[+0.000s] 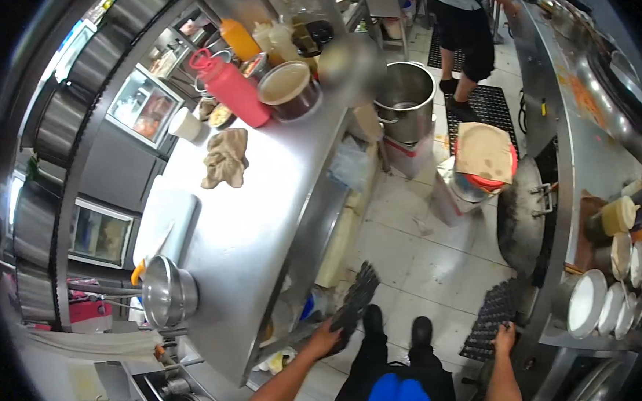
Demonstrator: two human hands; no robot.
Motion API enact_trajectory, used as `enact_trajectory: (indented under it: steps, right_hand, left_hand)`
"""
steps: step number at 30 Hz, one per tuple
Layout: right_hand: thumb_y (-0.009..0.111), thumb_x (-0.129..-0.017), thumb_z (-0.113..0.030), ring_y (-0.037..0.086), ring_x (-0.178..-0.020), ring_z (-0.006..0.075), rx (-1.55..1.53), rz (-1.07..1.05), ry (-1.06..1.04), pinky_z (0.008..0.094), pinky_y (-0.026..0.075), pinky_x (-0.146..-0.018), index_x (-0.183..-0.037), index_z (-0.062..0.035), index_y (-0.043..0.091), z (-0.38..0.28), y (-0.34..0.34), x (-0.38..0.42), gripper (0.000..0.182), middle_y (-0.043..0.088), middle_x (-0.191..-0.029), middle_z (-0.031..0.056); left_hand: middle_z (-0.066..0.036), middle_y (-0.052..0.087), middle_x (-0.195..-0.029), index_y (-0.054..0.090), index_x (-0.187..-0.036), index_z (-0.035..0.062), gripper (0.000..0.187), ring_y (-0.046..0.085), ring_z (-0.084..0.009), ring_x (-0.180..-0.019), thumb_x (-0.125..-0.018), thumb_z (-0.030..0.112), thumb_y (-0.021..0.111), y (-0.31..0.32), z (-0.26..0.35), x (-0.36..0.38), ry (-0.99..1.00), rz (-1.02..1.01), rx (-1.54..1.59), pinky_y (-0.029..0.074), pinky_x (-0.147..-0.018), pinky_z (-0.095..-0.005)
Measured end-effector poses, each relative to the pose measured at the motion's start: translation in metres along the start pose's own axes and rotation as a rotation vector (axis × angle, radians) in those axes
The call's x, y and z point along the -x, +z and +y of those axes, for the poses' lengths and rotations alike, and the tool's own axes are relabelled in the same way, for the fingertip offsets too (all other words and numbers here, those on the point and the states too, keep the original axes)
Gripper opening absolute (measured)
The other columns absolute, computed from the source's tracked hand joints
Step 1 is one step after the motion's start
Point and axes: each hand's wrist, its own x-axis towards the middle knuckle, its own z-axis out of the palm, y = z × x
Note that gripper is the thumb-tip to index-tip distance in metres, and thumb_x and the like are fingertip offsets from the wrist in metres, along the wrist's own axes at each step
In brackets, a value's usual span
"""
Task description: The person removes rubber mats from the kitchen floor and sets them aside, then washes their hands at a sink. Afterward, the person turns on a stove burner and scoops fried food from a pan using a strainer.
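My left hand is closed around the lower end of a black rubber floor mat, which tilts up beside the steel table. On the other side, my right hand grips the edge of a second black rubber mat with a bumpy or perforated surface. That mat hangs near the base of the stove counter. Whether the two pieces are joined cannot be seen. Between them, my dark shoes stand on the white tiled floor.
A steel table on the left holds a cloth, a red bottle and a knife. Ahead stand a large steel pot and a cardboard-covered red container. A co-worker stands beyond. Bowls line the right counter.
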Motion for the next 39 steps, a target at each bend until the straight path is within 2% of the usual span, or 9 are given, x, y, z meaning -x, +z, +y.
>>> enact_trajectory:
  steps: [7, 10, 14, 15, 24, 29, 32, 34, 39]
  right_hand:
    - [0.05, -0.084, -0.021, 0.055, -0.089, 0.0286, -0.543, -0.051, 0.158, 0.0367, 0.044, -0.076, -0.123, -0.0051, 0.039, -0.054, 0.049, 0.034, 0.044, 0.053, -0.109, 0.0185]
    - [0.053, -0.082, -0.022, 0.044, -0.055, 0.0124, -0.249, -0.022, -0.228, 0.0275, 0.039, -0.048, -0.104, -0.0016, 0.052, -0.019, 0.171, 0.008, 0.03, 0.047, -0.064, 0.002]
    - [0.054, -0.083, -0.025, 0.058, -0.071, 0.0221, -0.102, -0.021, -0.493, 0.0353, 0.047, -0.063, -0.112, -0.0031, 0.046, -0.112, 0.244, 0.084, 0.037, 0.059, -0.082, 0.0138]
    - [0.055, -0.082, -0.027, 0.057, -0.059, 0.0169, -0.38, -0.273, -0.108, 0.0313, 0.047, -0.051, -0.113, -0.002, 0.045, -0.128, 0.215, 0.088, 0.041, 0.057, -0.079, 0.0132]
    - [0.052, -0.084, -0.024, 0.059, -0.056, 0.0268, -0.13, 0.2, -0.042, 0.0365, 0.046, -0.049, -0.117, -0.0026, 0.044, -0.077, 0.141, 0.012, 0.04, 0.061, -0.078, 0.0186]
    - [0.053, -0.082, -0.023, 0.057, -0.063, 0.0367, 0.168, 0.178, -0.396, 0.0439, 0.044, -0.059, -0.103, -0.0081, 0.051, -0.116, 0.219, 0.05, 0.026, 0.058, -0.071, 0.0205]
    - [0.055, -0.081, -0.023, 0.055, -0.058, 0.0343, 0.072, 0.002, -0.308, 0.0427, 0.044, -0.059, -0.104, -0.0078, 0.051, -0.117, 0.212, 0.052, 0.027, 0.057, -0.068, 0.0201]
    - [0.053, -0.083, -0.02, 0.051, -0.047, 0.016, 0.024, 0.103, -0.382, 0.0304, 0.043, -0.044, -0.111, -0.0062, 0.047, -0.047, 0.198, -0.003, 0.032, 0.06, -0.068, 0.0112]
    - [0.048, -0.086, -0.023, 0.058, -0.053, 0.0247, -0.006, 0.163, -0.03, 0.0353, 0.046, -0.049, -0.12, -0.0033, 0.041, -0.074, 0.095, -0.011, 0.039, 0.062, -0.072, 0.0142]
  left_hand:
    - [-0.024, 0.055, -0.1, 0.043, -0.117, 0.005, 0.037, 0.052, -0.0399, -0.093, -0.081, 0.012, 0.045, 0.083, 0.045, -0.172, 0.345, 0.232, -0.268, 0.042, -0.077, -0.0456]
    - [-0.025, 0.055, -0.096, 0.046, -0.115, 0.0045, 0.038, 0.053, -0.0405, -0.089, -0.077, 0.008, 0.046, 0.128, 0.082, -0.18, 0.335, 0.175, -0.252, 0.041, -0.077, -0.046]
    - [-0.024, 0.056, -0.095, 0.047, -0.113, 0.0039, 0.042, 0.051, -0.0399, -0.093, -0.071, 0.003, 0.048, 0.178, 0.119, -0.157, 0.348, 0.118, 0.012, 0.04, -0.081, -0.0425]
    - [-0.022, 0.056, -0.096, 0.048, -0.111, 0.003, 0.039, 0.052, -0.038, -0.095, -0.072, 0.002, 0.048, 0.169, 0.11, -0.171, 0.44, 0.104, 0.047, 0.04, -0.081, -0.0403]
    - [-0.011, 0.058, -0.085, 0.049, -0.11, 0.0044, 0.03, 0.055, -0.0175, -0.072, -0.081, 0.009, 0.049, 0.097, 0.068, -0.262, 0.428, 0.417, -0.332, 0.044, -0.053, -0.0317]
    - [-0.019, 0.059, -0.09, 0.05, -0.112, 0.0029, 0.038, 0.057, -0.0335, -0.075, -0.074, 0.001, 0.045, 0.202, 0.073, -0.226, 0.518, -0.029, -0.064, 0.045, -0.072, -0.0383]
    - [-0.006, 0.055, -0.079, 0.048, -0.103, 0.0093, 0.027, 0.053, -0.017, -0.058, -0.076, 0.005, 0.05, 0.204, 0.099, -0.207, -0.047, -0.385, 0.457, 0.046, -0.049, -0.0377]
    - [-0.001, 0.053, -0.091, 0.045, -0.101, 0.0123, 0.021, 0.051, -0.0134, -0.066, -0.081, 0.004, 0.047, 0.164, 0.106, -0.211, -0.135, -0.304, 0.429, 0.043, -0.041, -0.0294]
    - [-0.017, 0.053, -0.096, 0.045, -0.115, 0.0044, 0.04, 0.054, -0.0273, -0.083, -0.075, 0.002, 0.045, 0.134, 0.061, -0.272, 0.233, 0.072, -0.128, 0.046, -0.066, -0.0396]
